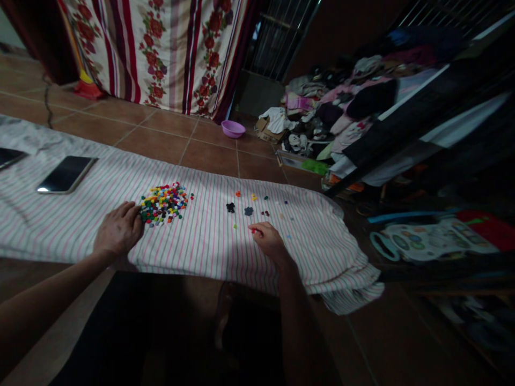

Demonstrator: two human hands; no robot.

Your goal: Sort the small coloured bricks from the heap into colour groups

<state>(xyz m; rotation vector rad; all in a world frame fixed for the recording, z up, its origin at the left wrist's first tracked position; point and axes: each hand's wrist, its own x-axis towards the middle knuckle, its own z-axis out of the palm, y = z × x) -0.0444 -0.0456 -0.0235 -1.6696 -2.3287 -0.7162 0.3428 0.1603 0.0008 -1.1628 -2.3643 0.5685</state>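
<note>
A pile of small bead-like pieces [164, 202] in many colours lies on the striped cloth. My left hand [120, 228] rests palm down at the pile's near left edge, fingers stretched out and touching it. Further right, my right hand [269, 241] is closed in a pinch low over the cloth, with a small red bead [253, 231] at its fingertips. Beyond it are small groups sorted by colour: black beads [230, 207], grey beads [248, 211], orange beads [237, 194], yellow beads [254, 197] and brown beads [265, 213]. A lime-green bead [235, 226] lies left of my right hand.
A phone [66, 175] lies on the striped cloth [209, 241] to the left, with another dark device [10, 157] at the edge. Single beads are scattered on the right. A purple basin [233, 128] stands on the tiled floor, near heaped clothes [341, 102].
</note>
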